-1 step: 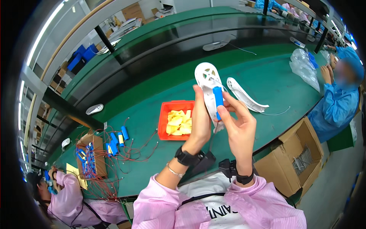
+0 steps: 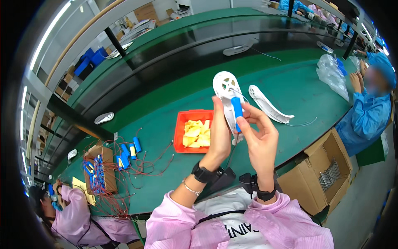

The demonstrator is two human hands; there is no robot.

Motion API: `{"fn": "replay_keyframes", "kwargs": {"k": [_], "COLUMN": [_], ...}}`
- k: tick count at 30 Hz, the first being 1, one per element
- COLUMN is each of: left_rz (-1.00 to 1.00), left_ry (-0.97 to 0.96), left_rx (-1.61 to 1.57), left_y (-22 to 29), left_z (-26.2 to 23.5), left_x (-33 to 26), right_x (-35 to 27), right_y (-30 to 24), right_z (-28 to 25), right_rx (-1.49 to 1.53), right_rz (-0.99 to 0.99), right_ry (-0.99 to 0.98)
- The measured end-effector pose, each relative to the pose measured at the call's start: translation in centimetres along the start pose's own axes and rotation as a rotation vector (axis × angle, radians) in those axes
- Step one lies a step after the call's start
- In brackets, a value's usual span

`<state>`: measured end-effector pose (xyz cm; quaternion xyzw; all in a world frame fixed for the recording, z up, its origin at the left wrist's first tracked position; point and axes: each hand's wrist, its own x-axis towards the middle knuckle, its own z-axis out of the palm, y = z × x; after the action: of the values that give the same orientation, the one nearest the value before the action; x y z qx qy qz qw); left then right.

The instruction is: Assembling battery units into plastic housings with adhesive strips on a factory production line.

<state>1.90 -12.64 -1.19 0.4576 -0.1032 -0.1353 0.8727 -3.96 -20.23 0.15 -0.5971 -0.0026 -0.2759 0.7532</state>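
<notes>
My left hand [image 2: 220,139] is closed along the side of a long white plastic housing half [image 2: 227,104], its rounded, spoked end pointing away from me. Over the housing, a blue cylindrical battery [image 2: 236,108] is pinched between the thumb and fingers of my right hand [image 2: 262,137]. The battery lies tilted along the housing; whether it rests inside cannot be seen. A thin pale wire runs by the spoked end. Just right of my hands, a second curved white shell [image 2: 267,107] lies on the green table [image 2: 298,95] with a thin wire trailing from it.
Left of my hands stands a red bin [image 2: 179,132] of yellow pieces. Farther left are loose blue batteries [image 2: 125,155] with tangled red wires and a cardboard box [image 2: 108,166] full of them. An open carton [image 2: 298,182] with metal rods stands at right, near a co-worker in blue [image 2: 358,116].
The housing and battery have come slightly nearer to me. Both hands keep the same holds.
</notes>
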Motion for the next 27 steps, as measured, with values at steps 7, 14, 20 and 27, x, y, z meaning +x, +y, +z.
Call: {"fn": "replay_keyframes", "kwargs": {"k": [7, 14, 20, 27], "left_rz": [-0.009, -0.004, -0.03, -0.041], "left_ry": [0.013, 0.04, 0.103, 0.143], "left_rx": [-0.084, -0.065, -0.127, -0.181], "left_y": [0.6, 0.2, 0.3, 0.2], "left_z": [-1.4, -1.5, -2.0, -2.5], "left_x": [-1.1, -1.1, -1.1, -0.7], "right_x": [-0.7, -0.3, -0.2, 0.7], "right_y": [0.8, 1.9, 2.7, 2.8], "right_z": [1.2, 1.3, 2.2, 0.7], "right_rx": [-0.083, -0.186, -0.298, -0.767], "right_rz": [0.125, 0.13, 0.04, -0.258], "right_ry": [0.007, 0.015, 0.04, -0.214]}}
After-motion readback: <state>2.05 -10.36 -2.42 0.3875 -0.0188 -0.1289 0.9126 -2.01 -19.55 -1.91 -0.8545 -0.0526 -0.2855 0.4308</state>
